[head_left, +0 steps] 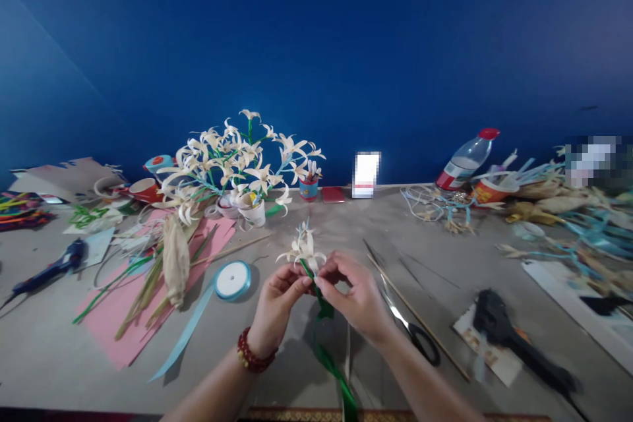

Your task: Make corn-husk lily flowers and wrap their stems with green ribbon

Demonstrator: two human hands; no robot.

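Observation:
Over the middle of the table, a handmade white flower with thin curling petals points up and away from me. My left hand pinches it from the left, just under the petals. From the other side, the thumb and fingers of my right hand close on a green ribbon at the flower's base. The ribbon's tail twists down between my forearms to the near edge. A roll of light blue ribbon lies left of my left hand. Scissors with black handles rest right of my right hand.
White flowers stand in cups at the back left. Pink paper carries dried husks. Glue guns lie on both sides, one blue, one black. A tilted bottle and a lit phone stand near the wall.

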